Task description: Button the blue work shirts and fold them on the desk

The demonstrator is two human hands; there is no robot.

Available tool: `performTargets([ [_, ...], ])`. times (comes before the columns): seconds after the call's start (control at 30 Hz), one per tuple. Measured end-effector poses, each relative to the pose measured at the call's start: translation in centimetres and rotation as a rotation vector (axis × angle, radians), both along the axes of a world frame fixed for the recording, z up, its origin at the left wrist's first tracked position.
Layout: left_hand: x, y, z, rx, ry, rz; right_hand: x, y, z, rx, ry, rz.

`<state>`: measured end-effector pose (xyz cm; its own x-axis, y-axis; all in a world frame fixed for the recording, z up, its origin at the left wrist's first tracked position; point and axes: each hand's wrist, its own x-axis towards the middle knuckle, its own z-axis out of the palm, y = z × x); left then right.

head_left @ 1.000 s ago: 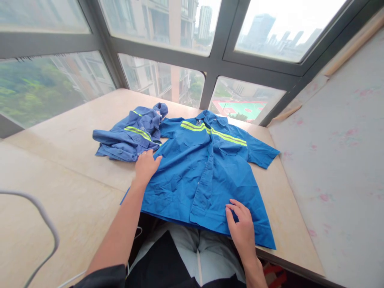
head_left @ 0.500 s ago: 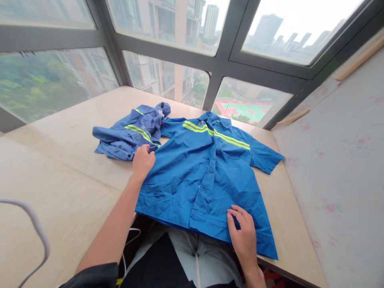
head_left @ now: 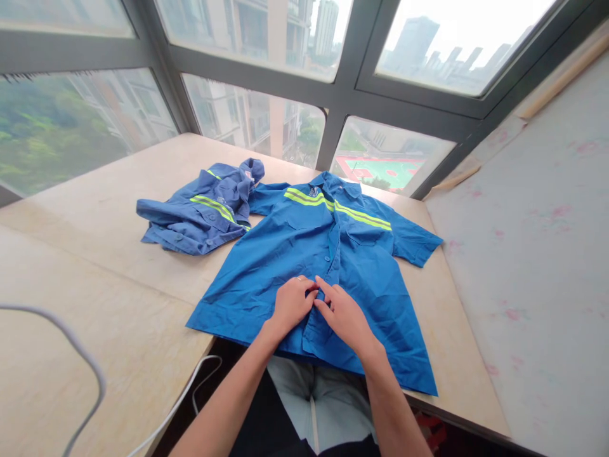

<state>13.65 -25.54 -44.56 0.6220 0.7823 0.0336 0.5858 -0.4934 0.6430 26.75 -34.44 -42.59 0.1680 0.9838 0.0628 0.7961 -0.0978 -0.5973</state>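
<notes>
A blue short-sleeved work shirt (head_left: 366, 285) with yellow-green and grey reflective stripes lies front up, its collar towards the window and its hem at the near edge. Both hands meet at its front opening, in the lower middle. My left hand (head_left: 292, 301) is closed, fingertips pinching the placket edge. Beside it, the thumb and forefinger of my right hand (head_left: 346, 317) close on the same strip of cloth. What lies right between the fingertips is hidden. A button shows on the placket above the hands.
A crumpled, paler blue work garment (head_left: 197, 212) with similar stripes lies left of the shirt, touching its sleeve. They rest on a pale tabletop (head_left: 118, 279). White cables (head_left: 90, 355) run at the lower left. Grey-framed windows (head_left: 352, 95) stand behind, and a flowered wall (head_left: 523, 266) is on the right.
My left hand has left the shirt's left side and my right hand its lower right; both have come together at the placket. The shirt's lower left corner now spreads further out.
</notes>
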Motion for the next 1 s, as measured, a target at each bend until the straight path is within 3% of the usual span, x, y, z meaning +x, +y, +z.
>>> performTargets([
  [0.17, -0.4, -0.1, -0.5, 0.019, -0.081, -0.018, 1.5, 1.8, 0.0, -0.032, -0.108, 0.017],
  [0.4, 0.0, -0.8, -0.4, 0.053, -0.035, 0.024, 2.0, -0.1, -0.6, 0.072, -0.043, 0.059],
  [0.63, 0.2, -0.6, 0.4, 0.019, -0.013, 0.009, 1.6, -1.3, -1.9, 0.152, -0.009, -0.014],
  [0.8, 0.6, -0.1, 1.2, -0.048, 0.016, 0.056, 1.1, -0.9, -1.5, 0.185, -0.029, -0.052],
  [1.0, 1.4, 0.0, 1.2, -0.033, 0.097, 0.113, 1.3, 0.6, -1.1, 0.106, -0.098, -0.103],
])
